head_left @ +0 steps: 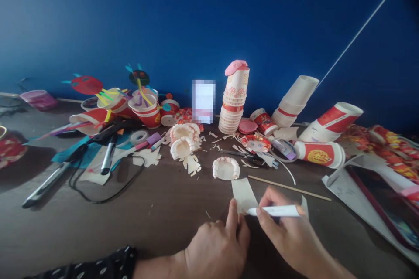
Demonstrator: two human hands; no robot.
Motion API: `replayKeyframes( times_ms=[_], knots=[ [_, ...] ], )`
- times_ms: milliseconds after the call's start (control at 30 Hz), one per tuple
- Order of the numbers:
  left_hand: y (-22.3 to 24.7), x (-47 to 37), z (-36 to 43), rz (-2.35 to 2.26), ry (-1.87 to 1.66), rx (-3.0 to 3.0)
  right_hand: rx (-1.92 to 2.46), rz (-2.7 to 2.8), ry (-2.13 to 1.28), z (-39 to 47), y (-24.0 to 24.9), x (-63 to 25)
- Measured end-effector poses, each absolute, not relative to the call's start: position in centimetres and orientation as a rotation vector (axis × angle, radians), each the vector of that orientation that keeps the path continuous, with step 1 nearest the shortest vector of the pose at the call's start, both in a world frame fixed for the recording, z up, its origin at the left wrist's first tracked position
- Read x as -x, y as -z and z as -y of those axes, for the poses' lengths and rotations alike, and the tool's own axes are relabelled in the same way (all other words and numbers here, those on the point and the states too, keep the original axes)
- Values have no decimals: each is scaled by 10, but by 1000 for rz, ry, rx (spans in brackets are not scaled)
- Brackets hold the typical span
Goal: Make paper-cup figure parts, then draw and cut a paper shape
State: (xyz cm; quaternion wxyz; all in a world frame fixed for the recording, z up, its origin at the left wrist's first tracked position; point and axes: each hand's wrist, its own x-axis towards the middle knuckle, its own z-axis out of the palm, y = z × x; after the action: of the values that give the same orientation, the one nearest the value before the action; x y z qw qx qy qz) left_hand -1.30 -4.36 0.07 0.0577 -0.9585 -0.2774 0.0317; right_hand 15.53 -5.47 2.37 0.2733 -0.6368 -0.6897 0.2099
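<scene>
right hand (pixel 288 231): fingers closed around a white marker (pixel 278 211), barrel lying low and slanting, tip pointed left at the near part of a pale paper strip (pixel 242 189). tip looks to be on the paper; contact and any fresh mark too small to confirm.

left hand (pixel 219 244): index finger extended, pressing at the strip's near left side; thumb close by, just beside the tip. cannot tell whether thumb and finger also pinch the edge.

position: strip lies flat right of the middle of the table (pixel 147 231), toward the near edge. just beyond it, on the far-edge side, sits a scalloped paper piece (pixel 225 169); a thin wooden stick (pixel 291 188) slants away toward the right edge.

technique, my judgement: keep index pressure straight down so the strip does not swivel under the stroke. thumb sits close to the nib; shifting it back a little would spare it ink and open the view. a slightly steeper barrel should give a finer line. light, slow strokes, as paper this narrow likely skids. keep the right wrist clear of the stick, and let ink dry before touching it.
</scene>
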Motion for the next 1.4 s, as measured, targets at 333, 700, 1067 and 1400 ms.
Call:
replayKeyframes(
  times_ms=[333, 700, 1067, 1400],
  knots=[
    [-2, 12, 44, 866, -126, 2907, 1698, 1869, -601, 56, -23, -154],
    [-8, 11, 43, 873, -229, 2954, 1721, 1679, -568, 50, -24, -161],
    [-4, 10, 42, 906, -305, 2978, 1710, 1579, -575, 47, -25, -160],
    [-2, 12, 43, 899, -275, 2954, 1742, 1693, -588, 49, -25, -160]
  ],
)
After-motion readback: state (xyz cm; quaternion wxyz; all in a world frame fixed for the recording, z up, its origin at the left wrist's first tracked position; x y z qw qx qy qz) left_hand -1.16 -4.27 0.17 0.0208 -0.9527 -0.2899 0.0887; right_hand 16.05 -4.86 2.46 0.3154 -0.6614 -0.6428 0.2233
